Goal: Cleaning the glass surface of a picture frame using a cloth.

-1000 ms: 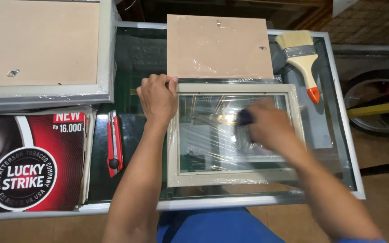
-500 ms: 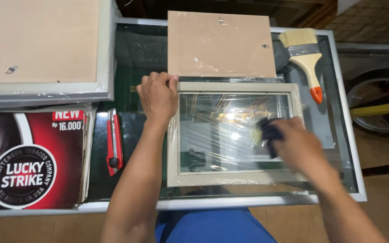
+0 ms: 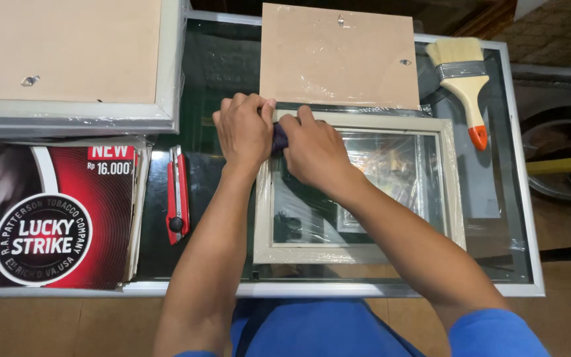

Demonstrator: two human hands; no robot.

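A pale grey picture frame point(image 3: 454, 192) with a glass pane, wrapped in clear film, lies flat on the glass-topped table point(image 3: 517, 218). My left hand point(image 3: 244, 129) presses down on the frame's far left corner. My right hand point(image 3: 313, 151) sits right beside it, over the pane's far left part, closed on a small dark cloth point(image 3: 279, 137) that shows between the two hands.
A brown backing board point(image 3: 338, 56) lies just beyond the frame. A paintbrush point(image 3: 465, 82) with an orange handle tip rests at the far right. A red utility knife point(image 3: 178, 195) lies left of the frame. A larger frame point(image 3: 67, 59) and a red-and-black printed panel point(image 3: 54, 211) fill the left.
My right hand has swept with the cloth from the pane's right side across to its far left corner, ending beside my left hand, which has stayed put.
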